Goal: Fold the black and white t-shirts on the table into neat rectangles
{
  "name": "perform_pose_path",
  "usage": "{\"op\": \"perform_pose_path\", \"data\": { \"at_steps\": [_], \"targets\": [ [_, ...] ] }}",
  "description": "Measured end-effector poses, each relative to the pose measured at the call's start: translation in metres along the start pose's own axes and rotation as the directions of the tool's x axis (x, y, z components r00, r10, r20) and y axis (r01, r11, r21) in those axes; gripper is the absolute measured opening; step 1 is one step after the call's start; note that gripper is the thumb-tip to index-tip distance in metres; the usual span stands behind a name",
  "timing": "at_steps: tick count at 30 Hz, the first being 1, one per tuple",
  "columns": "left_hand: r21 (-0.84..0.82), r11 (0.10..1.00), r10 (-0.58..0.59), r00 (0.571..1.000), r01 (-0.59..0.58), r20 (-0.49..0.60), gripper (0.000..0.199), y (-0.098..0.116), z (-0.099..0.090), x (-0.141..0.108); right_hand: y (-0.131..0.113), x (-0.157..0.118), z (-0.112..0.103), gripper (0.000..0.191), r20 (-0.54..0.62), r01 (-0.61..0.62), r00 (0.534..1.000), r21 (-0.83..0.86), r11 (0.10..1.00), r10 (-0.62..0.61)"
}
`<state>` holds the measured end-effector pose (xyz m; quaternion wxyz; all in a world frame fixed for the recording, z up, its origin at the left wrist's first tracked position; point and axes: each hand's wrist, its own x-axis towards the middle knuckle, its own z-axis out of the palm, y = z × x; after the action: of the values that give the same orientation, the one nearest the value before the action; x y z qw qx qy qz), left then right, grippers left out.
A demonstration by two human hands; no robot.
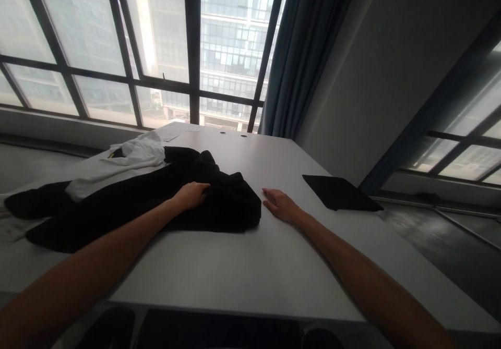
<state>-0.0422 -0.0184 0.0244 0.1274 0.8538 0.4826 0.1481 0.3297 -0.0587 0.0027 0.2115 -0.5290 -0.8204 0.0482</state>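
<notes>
Two arms (pixel 105 250) are stretched over the white table (pixel 235 276). Soft, floppy-looking black cloth (pixel 230 208) on it, likely best held by its edges, is touched by the left hand (pixel 190 195); whether it is pinched cannot be told. Nothing is held by the open right hand (pixel 282 206).

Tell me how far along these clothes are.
The black cloth at right lies flat and neat, so it looks done. In hand: the bunched black garment, under your left hand; your right hand is beside it. Seemingly left: that garment and the crumpled white top.

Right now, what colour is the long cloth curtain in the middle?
The curtain is dark blue, in the head view.
</notes>
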Motion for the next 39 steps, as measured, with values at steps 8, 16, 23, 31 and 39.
{"op": "perform_pose_path", "data": {
  "at_steps": [8,16,23,31,39],
  "targets": [
    [-0.518,0.770,0.510,0.847,-0.372,0.152,0.039,0.062,0.012,-0.016,0.008,0.003,0.008,0.040,-0.086,0.049,0.996,0.198,0.979,-0.033],
    [-0.098,0.875,0.482,0.872,-0.475,0.082,0.038,0.038,0.002,-0.006,0.034,0.007,-0.038,0.026,-0.457,-0.122,0.861,0.241,0.963,0.223],
    [0.131,0.922,0.380,0.914,-0.363,-0.138,0.045,0.030,-0.034,-0.015,0.106,-0.018,-0.101,0.039,-0.742,-0.450,0.279,0.460,0.766,0.609],
    [-0.178,0.891,0.454,0.820,-0.417,0.349,0.047,0.062,-0.048,-0.042,0.144,-0.041,-0.095,0.030,-0.559,-0.409,0.282,0.665,0.625,0.779],
    [0.011,0.900,0.393,0.823,-0.435,0.411,0.074,0.040,-0.034,-0.037,0.134,-0.050,-0.087,0.084,-0.337,-0.386,0.822,0.266,0.883,0.460]
  ]
}}
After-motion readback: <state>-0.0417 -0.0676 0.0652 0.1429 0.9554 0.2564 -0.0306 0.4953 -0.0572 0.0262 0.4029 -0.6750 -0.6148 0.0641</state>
